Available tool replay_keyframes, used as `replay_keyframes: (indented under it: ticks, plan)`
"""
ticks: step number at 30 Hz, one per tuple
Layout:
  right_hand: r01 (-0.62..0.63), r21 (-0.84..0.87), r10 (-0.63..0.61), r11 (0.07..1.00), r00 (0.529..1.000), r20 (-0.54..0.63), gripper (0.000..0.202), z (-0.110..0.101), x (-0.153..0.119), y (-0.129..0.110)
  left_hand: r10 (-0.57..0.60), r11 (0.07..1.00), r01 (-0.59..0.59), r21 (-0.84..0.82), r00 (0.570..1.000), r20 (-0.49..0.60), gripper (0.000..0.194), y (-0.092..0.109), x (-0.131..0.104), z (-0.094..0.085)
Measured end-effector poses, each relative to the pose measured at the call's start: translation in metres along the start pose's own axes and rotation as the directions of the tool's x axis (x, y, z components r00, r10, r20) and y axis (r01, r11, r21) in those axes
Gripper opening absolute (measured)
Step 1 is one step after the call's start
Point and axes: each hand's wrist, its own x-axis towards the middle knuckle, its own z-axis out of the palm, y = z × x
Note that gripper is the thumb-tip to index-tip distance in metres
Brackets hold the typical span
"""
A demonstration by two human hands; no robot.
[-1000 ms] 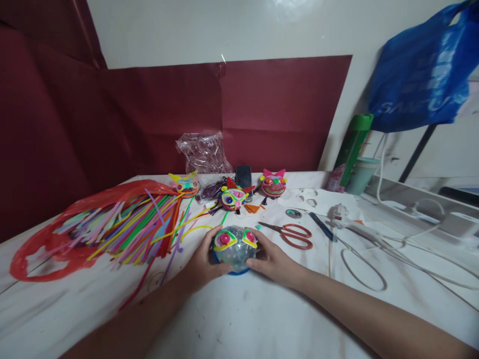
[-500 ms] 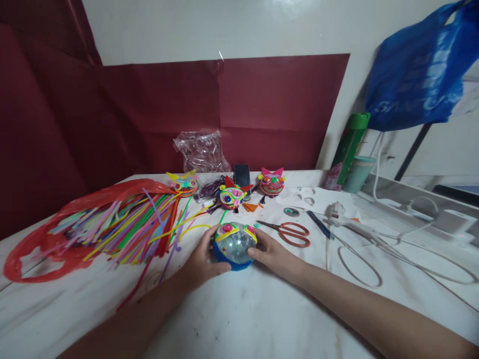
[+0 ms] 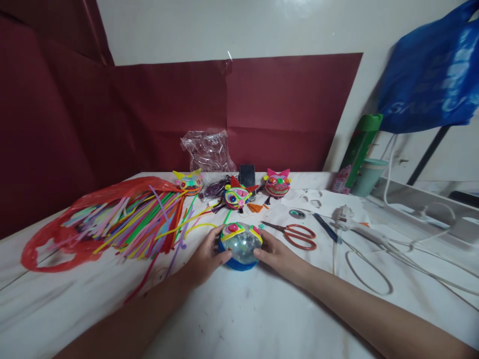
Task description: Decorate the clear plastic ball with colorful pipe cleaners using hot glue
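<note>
Between my two hands is a clear plastic ball (image 3: 242, 248) with a blue band around its lower part and yellow, green and pink eye shapes on top. My left hand (image 3: 209, 254) grips its left side, the thumb at the front. On the right side, my right hand (image 3: 276, 253) holds it with the thumb against the clear front. Fingers behind the ball are hidden. Close behind it sits a small colourful lion-like head (image 3: 236, 195) with red horns. Orange-handled scissors (image 3: 295, 234) lie just right of my right hand.
Many coloured pipe cleaners (image 3: 134, 224) spill from a red plastic bag (image 3: 41, 254) at left. Two more decorated heads, one yellow-eared (image 3: 190, 182) and one pink-eared (image 3: 277, 183), stand farther back near a phone (image 3: 247, 174). Dark-handled pliers (image 3: 325, 227) and white cables (image 3: 368, 274) lie at right.
The whole view has shifted, so the scene sits slightly farther right. Both hands still hold the ball; my left thumb has moved up a little on its front.
</note>
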Motion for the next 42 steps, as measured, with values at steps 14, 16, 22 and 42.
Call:
replay_keyframes:
  ticks: [14, 16, 22, 42]
  plan:
    - [0.017, -0.131, -0.024, 0.991, 0.999, -0.048, 0.074, -0.001, -0.001, 0.007, 0.007, 0.996, -0.006, -0.092, 1.0, 0.005, 0.083, -0.008, 0.001, -0.001]
    - [0.032, -0.148, -0.04, 0.988, 0.998, -0.052, 0.072, -0.001, -0.001, 0.008, 0.015, 0.996, -0.015, -0.084, 1.0, -0.004, 0.082, -0.009, 0.002, -0.001]
    - [0.025, -0.142, -0.03, 0.99, 0.999, -0.036, 0.079, -0.002, -0.001, 0.006, 0.028, 0.997, -0.03, -0.075, 0.999, -0.018, 0.08, -0.007, 0.003, 0.0]
    - [-0.016, -0.236, 0.001, 0.972, 0.998, -0.066, 0.073, -0.003, -0.004, 0.01, 0.014, 0.993, -0.019, -0.12, 0.999, -0.038, 0.079, -0.012, -0.001, 0.004]
